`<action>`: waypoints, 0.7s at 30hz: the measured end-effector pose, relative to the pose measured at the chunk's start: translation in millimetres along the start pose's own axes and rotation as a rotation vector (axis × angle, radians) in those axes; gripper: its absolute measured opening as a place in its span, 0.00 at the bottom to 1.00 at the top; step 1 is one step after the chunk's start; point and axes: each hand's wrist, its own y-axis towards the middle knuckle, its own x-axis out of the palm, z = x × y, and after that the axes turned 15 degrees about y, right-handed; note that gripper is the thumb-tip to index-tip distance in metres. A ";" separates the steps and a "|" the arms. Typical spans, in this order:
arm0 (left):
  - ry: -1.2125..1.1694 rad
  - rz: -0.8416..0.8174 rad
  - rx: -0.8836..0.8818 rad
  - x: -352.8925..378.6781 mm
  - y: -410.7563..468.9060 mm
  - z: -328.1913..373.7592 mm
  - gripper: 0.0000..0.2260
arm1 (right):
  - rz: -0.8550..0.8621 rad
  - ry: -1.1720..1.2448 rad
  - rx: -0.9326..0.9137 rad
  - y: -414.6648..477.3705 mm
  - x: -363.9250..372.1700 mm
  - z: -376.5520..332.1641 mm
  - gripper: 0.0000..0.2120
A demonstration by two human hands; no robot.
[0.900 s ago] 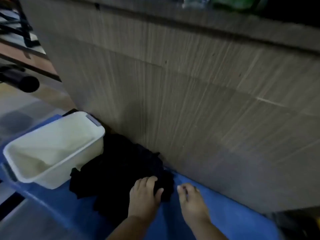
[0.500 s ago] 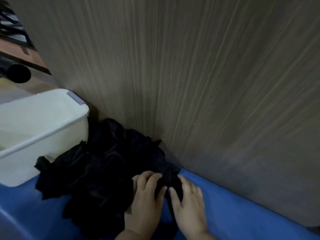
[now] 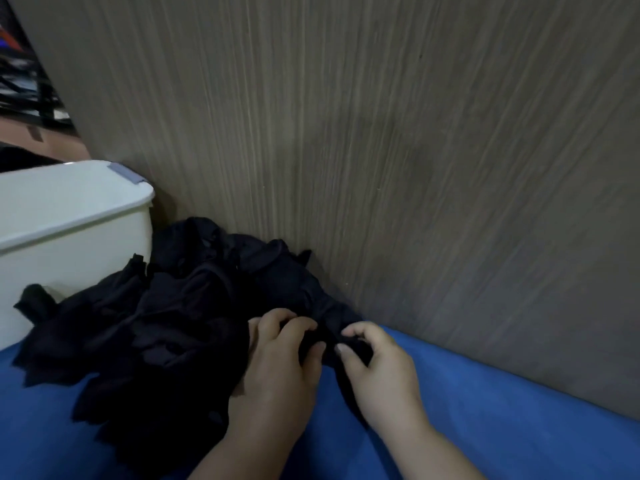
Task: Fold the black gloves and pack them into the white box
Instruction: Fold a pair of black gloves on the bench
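Observation:
A heap of black gloves (image 3: 166, 320) lies on the blue surface (image 3: 502, 420), pushed up against the wooden panel. The white box (image 3: 69, 223) stands at the left, touching the heap's edge; its inside is out of view from here. My left hand (image 3: 277, 372) and my right hand (image 3: 381, 368) sit side by side at the heap's right end. Both have curled fingers that pinch the same piece of black glove fabric (image 3: 329, 327) between them.
A tall wood-grain panel (image 3: 381, 150) rises straight behind the heap and fills most of the view. Dark frames and floor show at the far left (image 3: 24, 91). Bare blue surface stretches to the right of my hands.
The view has moved closer and lower. My hands went from resting flat on the heap's right end to curling their fingers and pinching the black fabric.

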 end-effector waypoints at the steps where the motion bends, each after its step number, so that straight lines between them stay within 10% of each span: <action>1: -0.009 -0.004 0.012 -1.3 -0.5 0.2 0.14 | 0.011 0.046 0.001 -0.3 -0.2 -0.2 0.09; 21: 0.024 -0.056 0.160 -20.1 -38.6 8.4 0.20 | 0.159 0.589 0.238 -56.8 -68.3 -8.6 0.12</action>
